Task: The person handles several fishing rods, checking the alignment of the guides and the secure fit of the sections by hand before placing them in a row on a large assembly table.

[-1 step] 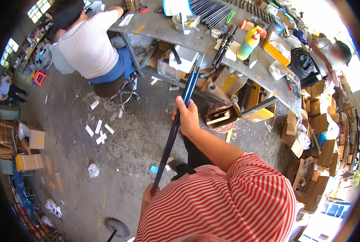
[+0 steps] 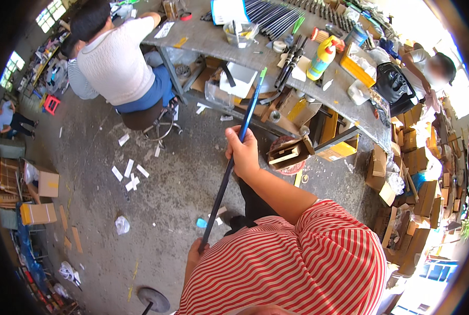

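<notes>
While our right hand (image 2: 244, 152) wraps the rod (image 2: 224, 185) partway up, thumb laid against it, our left hand (image 2: 194, 254) is curled about its lower end, fingers mostly hidden from us. We judge the rod, slanting up ahead of our shirt (image 2: 297, 252), to be light, stiff and rather slick, best held along the thicker dark shaft, well away from the slim, perhaps fragile green tip (image 2: 262, 72) pointing toward the bench (image 2: 203, 32).
</notes>
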Action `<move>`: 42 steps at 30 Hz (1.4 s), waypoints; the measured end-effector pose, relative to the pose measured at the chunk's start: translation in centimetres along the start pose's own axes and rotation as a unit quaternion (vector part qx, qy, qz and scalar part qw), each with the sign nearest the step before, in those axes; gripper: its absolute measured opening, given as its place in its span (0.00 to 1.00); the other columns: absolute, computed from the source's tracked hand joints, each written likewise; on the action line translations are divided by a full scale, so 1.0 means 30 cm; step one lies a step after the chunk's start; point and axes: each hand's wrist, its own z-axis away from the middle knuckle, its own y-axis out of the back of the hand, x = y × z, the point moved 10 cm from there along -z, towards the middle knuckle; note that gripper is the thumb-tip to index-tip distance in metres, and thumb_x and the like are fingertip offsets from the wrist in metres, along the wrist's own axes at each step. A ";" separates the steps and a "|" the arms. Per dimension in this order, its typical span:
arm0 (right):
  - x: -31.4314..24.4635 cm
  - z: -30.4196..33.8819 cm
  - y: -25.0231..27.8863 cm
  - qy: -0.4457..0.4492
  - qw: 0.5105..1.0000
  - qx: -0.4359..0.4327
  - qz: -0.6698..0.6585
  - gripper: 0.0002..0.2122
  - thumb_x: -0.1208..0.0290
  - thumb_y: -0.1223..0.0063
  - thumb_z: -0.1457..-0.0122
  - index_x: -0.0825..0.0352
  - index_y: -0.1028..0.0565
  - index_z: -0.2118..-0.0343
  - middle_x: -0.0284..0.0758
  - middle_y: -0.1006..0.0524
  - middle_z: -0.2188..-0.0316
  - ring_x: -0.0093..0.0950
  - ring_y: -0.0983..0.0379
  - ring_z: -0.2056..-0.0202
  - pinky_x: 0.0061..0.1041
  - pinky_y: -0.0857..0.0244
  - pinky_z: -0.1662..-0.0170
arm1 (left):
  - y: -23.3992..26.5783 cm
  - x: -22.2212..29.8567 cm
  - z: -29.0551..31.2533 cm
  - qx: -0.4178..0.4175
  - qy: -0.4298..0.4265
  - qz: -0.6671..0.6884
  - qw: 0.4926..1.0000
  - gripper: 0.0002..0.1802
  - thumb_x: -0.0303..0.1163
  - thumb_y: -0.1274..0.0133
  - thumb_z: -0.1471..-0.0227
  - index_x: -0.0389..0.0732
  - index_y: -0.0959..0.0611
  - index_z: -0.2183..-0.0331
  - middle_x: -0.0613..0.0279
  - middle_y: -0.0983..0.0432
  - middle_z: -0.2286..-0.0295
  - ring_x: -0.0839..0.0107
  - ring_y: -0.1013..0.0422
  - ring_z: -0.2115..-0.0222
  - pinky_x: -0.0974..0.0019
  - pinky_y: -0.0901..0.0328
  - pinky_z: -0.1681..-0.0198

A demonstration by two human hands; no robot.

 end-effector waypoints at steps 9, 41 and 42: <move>-0.212 0.019 -0.010 0.084 0.990 -0.067 -0.093 0.12 0.67 0.59 0.42 0.72 0.36 0.61 0.37 0.28 0.79 0.27 0.29 0.79 0.25 0.32 0.73 | 0.002 0.025 -0.046 0.038 -0.008 -0.067 0.997 0.19 0.47 0.57 0.49 0.40 0.29 0.74 0.65 0.37 0.87 0.76 0.42 0.90 0.74 0.49 0.89; 0.244 -0.634 0.518 -0.147 0.912 0.048 -0.381 0.10 0.69 0.58 0.43 0.69 0.33 0.62 0.41 0.28 0.64 0.36 0.30 0.61 0.33 0.32 0.59 | -0.182 0.275 0.139 0.249 -0.148 -0.287 0.913 0.16 0.41 0.50 0.51 0.39 0.28 0.82 0.64 0.33 0.87 0.78 0.41 0.92 0.75 0.47 0.91; 0.246 -0.637 0.518 -0.147 0.909 0.040 -0.388 0.10 0.68 0.58 0.43 0.69 0.33 0.62 0.41 0.28 0.63 0.36 0.30 0.61 0.33 0.33 0.58 | -0.190 0.276 0.140 0.254 -0.147 -0.286 0.912 0.17 0.41 0.50 0.51 0.39 0.28 0.82 0.64 0.34 0.88 0.78 0.42 0.92 0.75 0.47 0.91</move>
